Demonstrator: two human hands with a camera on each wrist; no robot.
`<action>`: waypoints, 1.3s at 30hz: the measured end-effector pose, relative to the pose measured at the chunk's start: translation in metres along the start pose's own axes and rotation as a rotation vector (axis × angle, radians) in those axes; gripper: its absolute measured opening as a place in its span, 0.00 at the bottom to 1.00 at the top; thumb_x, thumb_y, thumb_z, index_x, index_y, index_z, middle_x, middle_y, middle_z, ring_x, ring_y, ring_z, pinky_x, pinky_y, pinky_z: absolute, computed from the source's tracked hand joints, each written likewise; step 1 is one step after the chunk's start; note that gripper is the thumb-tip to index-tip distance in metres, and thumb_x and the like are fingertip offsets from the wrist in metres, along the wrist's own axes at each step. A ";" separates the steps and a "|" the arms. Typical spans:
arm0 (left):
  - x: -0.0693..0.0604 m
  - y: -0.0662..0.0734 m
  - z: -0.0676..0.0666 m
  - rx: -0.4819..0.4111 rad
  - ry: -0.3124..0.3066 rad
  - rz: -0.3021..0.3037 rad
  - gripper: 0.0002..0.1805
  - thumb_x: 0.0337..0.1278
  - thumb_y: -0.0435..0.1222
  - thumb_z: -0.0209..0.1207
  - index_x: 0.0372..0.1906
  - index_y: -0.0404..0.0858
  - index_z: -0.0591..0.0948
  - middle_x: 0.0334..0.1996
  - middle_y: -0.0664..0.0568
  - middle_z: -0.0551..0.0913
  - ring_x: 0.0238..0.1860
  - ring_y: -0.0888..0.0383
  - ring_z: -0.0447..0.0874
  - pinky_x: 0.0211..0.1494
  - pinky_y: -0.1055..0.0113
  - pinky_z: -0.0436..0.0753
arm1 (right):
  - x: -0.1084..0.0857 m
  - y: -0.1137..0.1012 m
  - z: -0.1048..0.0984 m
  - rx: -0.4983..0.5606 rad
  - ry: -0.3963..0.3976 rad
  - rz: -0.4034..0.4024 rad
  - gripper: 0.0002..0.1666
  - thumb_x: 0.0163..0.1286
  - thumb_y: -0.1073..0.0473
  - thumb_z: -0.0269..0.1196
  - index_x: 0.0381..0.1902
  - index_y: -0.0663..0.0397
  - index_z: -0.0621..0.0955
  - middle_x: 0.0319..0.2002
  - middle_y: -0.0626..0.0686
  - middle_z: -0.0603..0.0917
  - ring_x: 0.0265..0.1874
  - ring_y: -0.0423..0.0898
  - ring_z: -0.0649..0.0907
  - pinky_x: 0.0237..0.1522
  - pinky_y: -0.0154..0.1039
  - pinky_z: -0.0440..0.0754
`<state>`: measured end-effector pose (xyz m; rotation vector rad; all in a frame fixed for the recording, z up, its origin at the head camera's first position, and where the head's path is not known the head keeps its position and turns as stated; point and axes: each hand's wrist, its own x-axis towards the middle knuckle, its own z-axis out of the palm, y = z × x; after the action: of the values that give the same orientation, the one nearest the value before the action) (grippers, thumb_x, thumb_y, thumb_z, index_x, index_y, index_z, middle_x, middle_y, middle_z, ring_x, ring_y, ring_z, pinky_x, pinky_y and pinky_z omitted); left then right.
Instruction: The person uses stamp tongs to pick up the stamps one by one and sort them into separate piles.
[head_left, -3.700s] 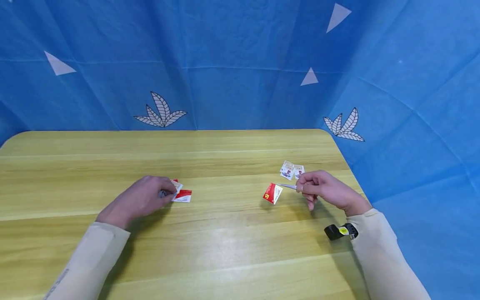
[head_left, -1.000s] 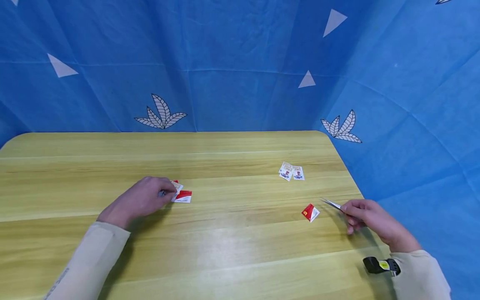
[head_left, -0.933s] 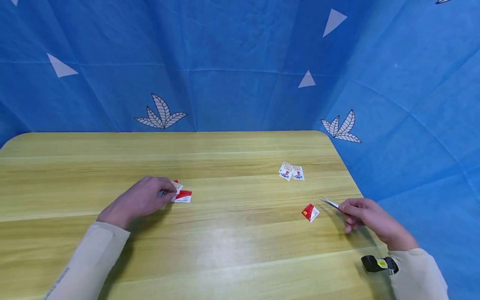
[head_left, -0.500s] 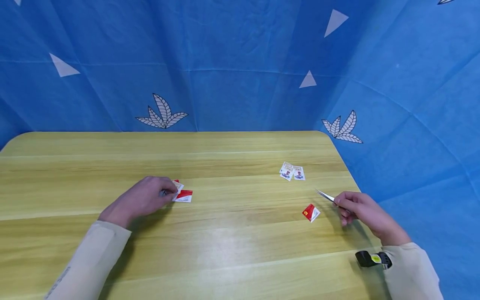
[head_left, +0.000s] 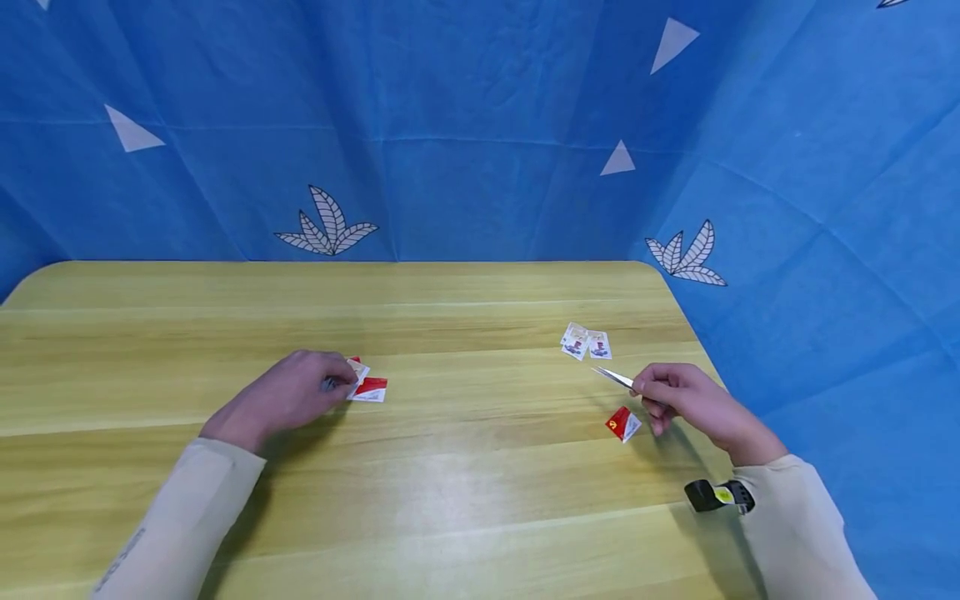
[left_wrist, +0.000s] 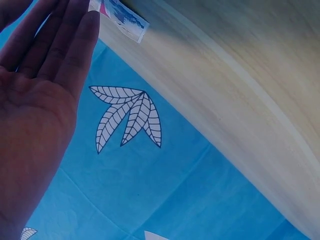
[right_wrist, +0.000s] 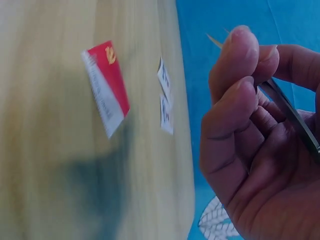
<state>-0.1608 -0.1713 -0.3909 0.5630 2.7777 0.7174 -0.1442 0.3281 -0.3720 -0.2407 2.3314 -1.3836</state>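
Observation:
In the head view my left hand (head_left: 288,396) pinches several small stamps (head_left: 370,391), red-and-white and pale ones fanned out at its fingertips. One bluish stamp (left_wrist: 125,21) sticks out beyond the straight fingers in the left wrist view; the thumb's grip is mostly hidden there. My right hand (head_left: 686,404) holds metal tweezers (head_left: 615,377) between thumb and fingers, tips pointing left and slightly parted, with nothing between them. Below the tweezers a red-and-white stamp (head_left: 623,424) with a yellow emblem lies on the table. Several pale stamps (head_left: 587,342) lie partly overlapping just beyond the tweezer tips.
The wooden table (head_left: 450,467) runs to a rounded back-right corner, its right edge close to my right hand. A blue cloth (head_left: 480,125) with leaf and triangle prints hangs behind and at the right. A black band device (head_left: 718,495) sits on my right wrist.
The red-and-white stamp, earlier in the tweezers, now lies on the table farther right. My right hand withdrew right, then came back left and up toward the pale stamps. The left hand barely moved.

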 end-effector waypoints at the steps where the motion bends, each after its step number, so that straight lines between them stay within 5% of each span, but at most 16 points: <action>1: 0.000 0.000 0.000 0.001 0.001 0.004 0.10 0.59 0.32 0.65 0.45 0.38 0.87 0.45 0.46 0.84 0.43 0.50 0.78 0.51 0.50 0.77 | 0.002 -0.002 0.001 -0.002 0.000 -0.002 0.16 0.77 0.63 0.50 0.43 0.79 0.72 0.22 0.56 0.72 0.18 0.49 0.79 0.26 0.43 0.80; 15: 0.002 0.002 -0.001 0.003 0.003 -0.007 0.10 0.59 0.32 0.65 0.46 0.36 0.87 0.45 0.45 0.84 0.42 0.50 0.78 0.50 0.51 0.77 | 0.038 -0.039 0.029 -0.033 -0.085 -0.029 0.16 0.77 0.58 0.53 0.40 0.72 0.73 0.22 0.55 0.71 0.19 0.51 0.79 0.28 0.43 0.81; 39: 0.002 0.002 0.001 -0.002 0.007 -0.042 0.12 0.59 0.33 0.65 0.48 0.36 0.87 0.50 0.42 0.83 0.48 0.46 0.78 0.54 0.47 0.75 | 0.097 -0.069 0.091 -0.020 -0.250 -0.086 0.15 0.75 0.60 0.54 0.43 0.71 0.78 0.21 0.54 0.74 0.18 0.49 0.77 0.29 0.49 0.81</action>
<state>-0.1612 -0.1683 -0.3911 0.5008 2.7865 0.7139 -0.1958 0.1875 -0.3757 -0.4961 2.1511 -1.2881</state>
